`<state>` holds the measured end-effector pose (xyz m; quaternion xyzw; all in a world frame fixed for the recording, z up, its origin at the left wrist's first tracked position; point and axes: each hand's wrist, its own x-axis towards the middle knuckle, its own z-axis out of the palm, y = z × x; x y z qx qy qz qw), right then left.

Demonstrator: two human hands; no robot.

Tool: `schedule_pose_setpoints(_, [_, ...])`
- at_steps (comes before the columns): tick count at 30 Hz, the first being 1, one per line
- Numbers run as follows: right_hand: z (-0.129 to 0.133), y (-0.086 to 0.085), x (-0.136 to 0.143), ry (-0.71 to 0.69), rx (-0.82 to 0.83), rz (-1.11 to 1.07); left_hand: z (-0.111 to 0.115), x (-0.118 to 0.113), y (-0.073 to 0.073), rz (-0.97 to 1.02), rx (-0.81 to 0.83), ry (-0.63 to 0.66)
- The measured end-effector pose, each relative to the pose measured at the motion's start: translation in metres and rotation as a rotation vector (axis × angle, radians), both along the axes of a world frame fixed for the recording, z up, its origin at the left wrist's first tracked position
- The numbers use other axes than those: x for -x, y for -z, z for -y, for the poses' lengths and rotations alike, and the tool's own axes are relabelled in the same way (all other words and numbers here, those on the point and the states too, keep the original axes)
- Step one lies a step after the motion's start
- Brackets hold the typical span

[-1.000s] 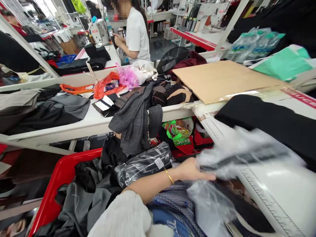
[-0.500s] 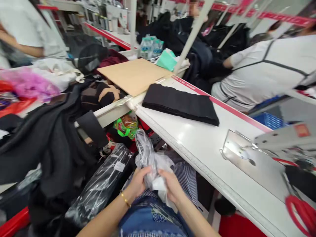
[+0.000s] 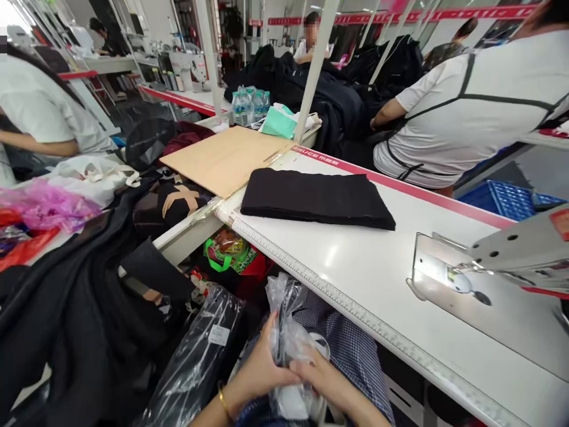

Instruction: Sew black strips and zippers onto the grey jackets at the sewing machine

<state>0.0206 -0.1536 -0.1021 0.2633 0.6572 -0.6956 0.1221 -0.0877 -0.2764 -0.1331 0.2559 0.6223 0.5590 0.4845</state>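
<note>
Over my lap, a crumpled clear plastic bag (image 3: 284, 299) is bunched between both hands. My left hand (image 3: 262, 365), with a gold bangle at the wrist, grips its left side. The fingers of my right hand (image 3: 317, 370) close round the other side, partly behind the film. Something dark and thin shows through the plastic, but I cannot make out what it is. Left of my hands lies a long plastic-wrapped black bundle (image 3: 200, 350) with a white label. On the white sewing table (image 3: 324, 255) rests a folded stack of black fabric (image 3: 315, 198).
A sewing machine (image 3: 524, 249) stands on the table's right, and a ruler strip (image 3: 329, 290) runs along its near edge. Dark cloth (image 3: 80, 290) is heaped at left. A tan board (image 3: 226, 155) lies beyond. Co-workers sit at right (image 3: 480, 107) and left (image 3: 40, 107).
My view has shifted and steadied. Both hands have moved lower and slightly right with the plastic bag, and they are closer together. Red-handled scissors at the lower right have left the view.
</note>
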Motion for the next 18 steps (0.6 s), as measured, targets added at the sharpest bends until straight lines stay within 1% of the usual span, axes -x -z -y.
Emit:
schedule_pose_setpoints(2, [-0.004,-0.007,0.005,-0.033,0.009,-0.039,-0.01,0.006,-0.004,0.021,-0.013,-0.044])
schedule_pose_setpoints(5, [-0.005,-0.014,0.021,-0.055,-0.142,-0.148,-0.022,0.02,-0.009,0.053,0.011,-0.062])
schedule_pose_setpoints(7, [-0.004,-0.013,0.03,-0.059,-0.235,-0.136,-0.025,0.03,-0.009,0.057,0.045,-0.084])
schedule_pose_setpoints(9, [-0.004,-0.007,0.031,-0.05,-0.286,-0.108,-0.024,0.042,-0.005,0.057,0.071,-0.145])
schedule_pose_setpoints(11, [-0.008,0.0,0.023,-0.028,-0.296,-0.062,-0.019,0.055,0.001,0.066,0.092,-0.267])
schedule_pose_setpoints(14, [-0.018,0.014,0.003,0.003,-0.27,0.046,-0.004,0.082,0.011,0.106,0.136,-0.516])
schedule_pose_setpoints(16, [-0.025,0.024,-0.012,0.033,-0.241,0.075,0.005,0.102,0.016,0.153,0.173,-0.688])
schedule_pose_setpoints(18, [-0.029,0.035,-0.023,0.071,-0.204,0.092,0.011,0.12,0.019,0.191,0.179,-0.831])
